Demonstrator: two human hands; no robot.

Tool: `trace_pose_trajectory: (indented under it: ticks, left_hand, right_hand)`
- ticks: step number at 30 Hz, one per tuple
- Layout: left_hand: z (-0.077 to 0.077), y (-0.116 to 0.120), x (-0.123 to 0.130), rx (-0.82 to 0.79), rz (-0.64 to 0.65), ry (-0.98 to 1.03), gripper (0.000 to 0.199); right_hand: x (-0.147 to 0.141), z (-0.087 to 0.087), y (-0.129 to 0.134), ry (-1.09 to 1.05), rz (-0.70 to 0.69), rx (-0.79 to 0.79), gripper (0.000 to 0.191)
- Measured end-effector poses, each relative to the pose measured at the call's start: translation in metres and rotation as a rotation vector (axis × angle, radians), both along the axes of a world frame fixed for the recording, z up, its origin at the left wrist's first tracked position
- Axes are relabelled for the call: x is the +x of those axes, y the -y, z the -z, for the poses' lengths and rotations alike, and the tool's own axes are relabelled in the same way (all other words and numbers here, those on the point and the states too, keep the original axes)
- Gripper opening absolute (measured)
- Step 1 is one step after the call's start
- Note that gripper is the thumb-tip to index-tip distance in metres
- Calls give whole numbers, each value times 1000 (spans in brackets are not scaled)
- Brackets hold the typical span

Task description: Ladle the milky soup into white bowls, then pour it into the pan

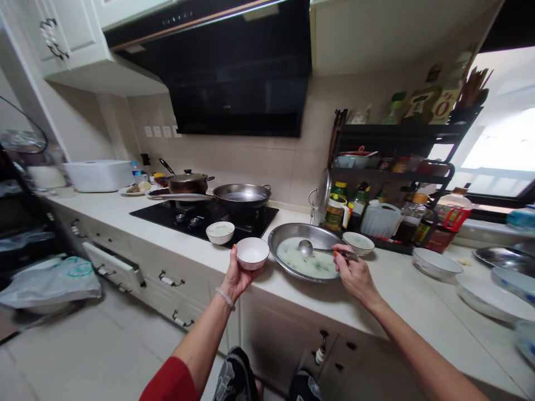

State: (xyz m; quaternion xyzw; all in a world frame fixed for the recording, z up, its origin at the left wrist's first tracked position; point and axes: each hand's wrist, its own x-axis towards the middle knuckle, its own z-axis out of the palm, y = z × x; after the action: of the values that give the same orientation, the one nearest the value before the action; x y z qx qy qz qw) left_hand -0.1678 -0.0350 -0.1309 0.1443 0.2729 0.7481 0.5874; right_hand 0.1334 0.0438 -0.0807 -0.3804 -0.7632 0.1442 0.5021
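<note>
My left hand (239,276) is closed around a small white bowl (253,252) with a dark rim; its visible inside looks bare. Just right of it, a wide steel basin (279,257) stands on the counter, holding pale, milky soup (307,262) with green bits. A metal ladle (306,248) is gripped by its handle in my right hand (351,273), its head at the soup's surface. One filled bowl (220,233) sits at the cooktop's front edge, left of my left hand. Another filled bowl (358,243) stands behind my right hand.
On the black cooktop (167,214) are a frying pan (242,195) and a lidded pot (188,182). A rack (393,172) with bottles stands behind the basin. More bowls (437,263) line the right counter. Below left, a drawer (115,266) sticks out.
</note>
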Motion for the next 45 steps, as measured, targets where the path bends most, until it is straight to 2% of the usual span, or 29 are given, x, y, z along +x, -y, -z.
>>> trace_pose_trajectory:
  ticks: [7, 16, 27, 33, 36, 38, 42, 45]
  left_hand:
    - [0, -4, -2, -23, 6, 15, 63]
    - [3, -4, -4, -30, -2, 32, 60]
    - [4, -1, -7, 4, 12, 31, 54]
    - [2, 1, -6, 8, 25, 49, 55]
    - [2, 1, -6, 9, 40, 50, 58]
    - [2, 1, -6, 10, 46, 48, 58]
    - [3, 1, -6, 20, 56, 48, 58]
    - [3, 1, -6, 25, 58, 60, 58]
  right_hand:
    - [-8, 2, -1, 37, -49, 24, 30]
    - [-7, -12, -14, -142, -196, -254, 34]
    - [1, -22, -4, -406, -56, -337, 36]
    - [2, -22, -1, -458, -55, -375, 37]
    - [3, -18, -1, -372, -83, -307, 34]
    - [4, -16, -1, -240, -119, -223, 29]
    - [10, -14, 1, 120, -263, 59, 22]
    - [15, -17, 6, 473, -373, 215, 30]
